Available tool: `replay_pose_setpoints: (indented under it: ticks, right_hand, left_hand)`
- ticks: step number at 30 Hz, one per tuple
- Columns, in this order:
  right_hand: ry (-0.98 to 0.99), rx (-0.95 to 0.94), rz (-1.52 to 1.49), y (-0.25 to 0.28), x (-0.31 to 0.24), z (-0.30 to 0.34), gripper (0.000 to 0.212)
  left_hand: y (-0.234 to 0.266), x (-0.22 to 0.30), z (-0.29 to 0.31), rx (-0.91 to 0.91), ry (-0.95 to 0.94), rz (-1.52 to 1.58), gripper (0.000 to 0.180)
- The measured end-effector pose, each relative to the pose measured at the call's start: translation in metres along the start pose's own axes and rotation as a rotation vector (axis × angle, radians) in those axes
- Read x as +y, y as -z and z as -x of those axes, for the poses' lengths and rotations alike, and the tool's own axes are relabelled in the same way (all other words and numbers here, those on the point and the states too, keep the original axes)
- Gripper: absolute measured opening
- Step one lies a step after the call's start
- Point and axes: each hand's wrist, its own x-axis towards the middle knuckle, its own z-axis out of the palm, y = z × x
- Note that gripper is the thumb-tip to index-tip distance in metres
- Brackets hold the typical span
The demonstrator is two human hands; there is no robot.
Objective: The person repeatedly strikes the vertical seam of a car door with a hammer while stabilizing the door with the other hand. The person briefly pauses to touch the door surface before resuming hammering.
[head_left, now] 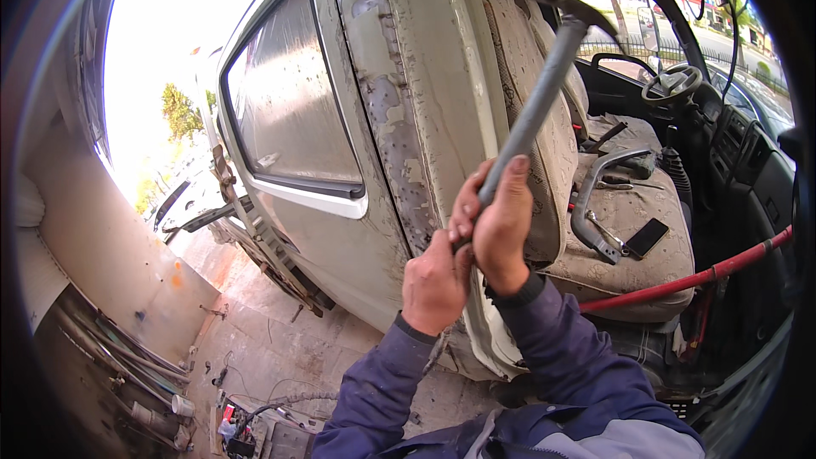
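Note:
A claw hammer (545,85) with a grey shaft is raised at a slant, its dark metal head up in front of the seat backs. My right hand (503,229) is closed around the lower shaft, thumb lying along it. Just below and to the left, my left hand (436,283) is closed at the dark lower end of the handle; its fingers hide most of that end. Both hands are in front of the pale van body pillar (442,102), where paint is chipped and bare metal shows. The hammer head touches nothing I can see.
Left of the pillar is a body panel with a window (293,93). On the patterned seat (654,276) lie a curved grey handle (586,204), a phone (646,238) and tools. A red bar (714,272) crosses the doorway. Cables and a battery (242,442) lie on the floor.

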Motion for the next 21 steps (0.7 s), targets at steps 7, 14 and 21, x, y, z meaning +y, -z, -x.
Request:
replay_pose_setpoints:
  ticks: [7, 14, 21]
  right_hand:
    - [-0.242, -0.193, 0.323, -0.001, 0.017, -0.008, 0.063]
    - [-0.075, -0.013, 0.100, -0.022, 0.008, -0.014, 0.062]
    - [-0.135, -0.111, 0.192, -0.009, -0.007, -0.025, 0.059]
  left_hand:
    - [-0.021, 0.007, 0.012, 0.231, 0.111, 0.184, 0.033]
    - [0.004, -0.011, -0.010, 0.067, 0.000, 0.019, 0.029]
    - [-0.015, 0.004, -0.016, 0.117, 0.002, 0.163, 0.028]
